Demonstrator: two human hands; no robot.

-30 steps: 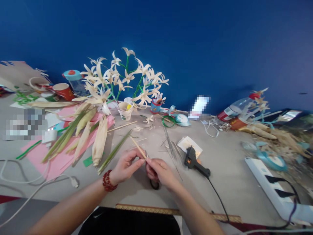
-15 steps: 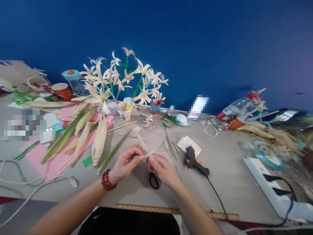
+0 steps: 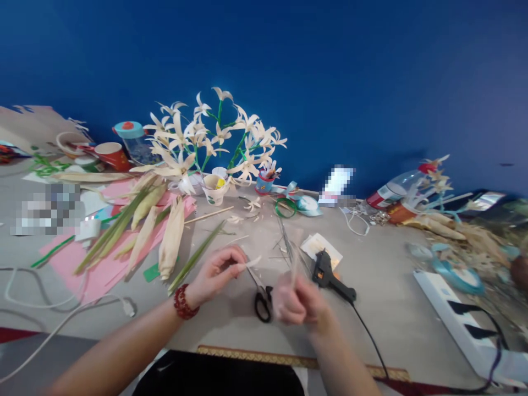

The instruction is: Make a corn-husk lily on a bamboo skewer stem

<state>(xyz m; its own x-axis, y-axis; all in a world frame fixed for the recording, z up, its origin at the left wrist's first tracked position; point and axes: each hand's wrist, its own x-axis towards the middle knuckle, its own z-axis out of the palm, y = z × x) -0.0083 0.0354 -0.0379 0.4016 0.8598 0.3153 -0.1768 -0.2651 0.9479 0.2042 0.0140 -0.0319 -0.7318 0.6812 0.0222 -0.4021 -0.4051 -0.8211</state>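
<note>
Between its thumb and forefinger, my left hand (image 3: 220, 272) pinches a small pale corn husk petal (image 3: 254, 262) with a pointed tip. My right hand (image 3: 295, 302), smeared by motion, is closed around a thin pale stick (image 3: 295, 258) that points upward; its exact kind is blurred. Black-handled scissors (image 3: 262, 307) lie on the table between my hands, touching neither as far as I can see. Just beyond my right hand are several thin wires (image 3: 286, 242). A long green leaf strip (image 3: 198, 256) lies beside my left hand.
A black glue gun (image 3: 330, 278) rests right of my right hand, its cord running to the front edge. White husk flowers (image 3: 220, 133) stand at the back near a paper cup (image 3: 214, 192). Corn husks (image 3: 171, 242) lie on pink paper (image 3: 68, 269); a power strip (image 3: 443, 313) is at right.
My hands have separated. The right hand has moved right and slightly down with the stick, which now points upward; the left keeps the petal. More of the scissors shows.
</note>
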